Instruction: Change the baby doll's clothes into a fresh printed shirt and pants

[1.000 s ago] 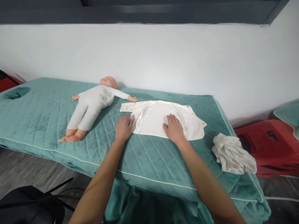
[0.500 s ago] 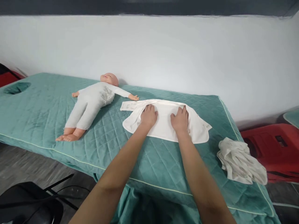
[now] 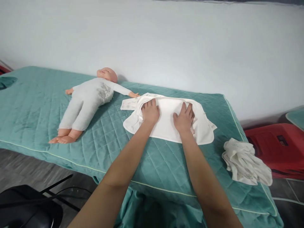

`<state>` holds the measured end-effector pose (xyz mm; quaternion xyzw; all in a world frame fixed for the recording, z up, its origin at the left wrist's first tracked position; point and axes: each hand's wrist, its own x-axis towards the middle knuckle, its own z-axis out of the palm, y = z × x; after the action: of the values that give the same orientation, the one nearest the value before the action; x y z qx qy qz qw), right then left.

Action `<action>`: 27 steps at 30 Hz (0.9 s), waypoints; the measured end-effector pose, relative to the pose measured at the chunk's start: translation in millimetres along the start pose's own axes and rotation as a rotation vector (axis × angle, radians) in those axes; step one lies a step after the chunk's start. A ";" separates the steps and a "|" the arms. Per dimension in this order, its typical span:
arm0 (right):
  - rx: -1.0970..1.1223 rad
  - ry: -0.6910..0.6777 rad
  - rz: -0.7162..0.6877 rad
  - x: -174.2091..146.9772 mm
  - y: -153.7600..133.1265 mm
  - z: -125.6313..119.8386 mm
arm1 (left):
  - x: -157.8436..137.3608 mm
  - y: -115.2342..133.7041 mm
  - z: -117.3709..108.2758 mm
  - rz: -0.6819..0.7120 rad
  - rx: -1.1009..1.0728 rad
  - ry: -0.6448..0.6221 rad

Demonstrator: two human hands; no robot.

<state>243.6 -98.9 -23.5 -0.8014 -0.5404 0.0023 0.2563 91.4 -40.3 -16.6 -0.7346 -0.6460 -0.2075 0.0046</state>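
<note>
A white baby shirt lies spread on the green quilted bed, its front laid open and one sleeve reaching out to the left. My left hand rests flat on the shirt's left half, fingers stretched, fingertips by the folded-back edge. On the right half lies my right hand, fingers spread, some tips partly hidden at the fabric's edge. Neither hand grips the cloth. To the left a baby doll in a white bodysuit lies on its back, one outstretched hand close to the shirt's sleeve.
A crumpled heap of white cloth sits at the bed's right edge. The green bed cover runs along a white wall. A red case-like object stands beyond the right end; a black chair is at lower left.
The view has tilted down and shifted slightly. My right hand's fingers have spread apart a little on the shirt; my left hand stays nearly in place. The doll and cloth heap lie as before.
</note>
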 end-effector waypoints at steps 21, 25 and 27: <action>0.017 0.057 0.046 0.3 0.1 0.0 | -2.0 0.7 0.9 -0.005 0.015 -0.035; 0.007 0.042 0.052 0.0 -0.4 -1.3 | -1.8 -0.2 0.9 0.007 0.010 -0.030; 0.008 0.031 0.055 -0.1 -0.6 -1.7 | -2.0 -0.1 0.0 0.010 0.004 -0.030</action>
<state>243.5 -99.5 -21.7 -0.8149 -0.5143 -0.0008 0.2675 91.2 -42.1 -17.2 -0.7407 -0.6428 -0.1952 -0.0029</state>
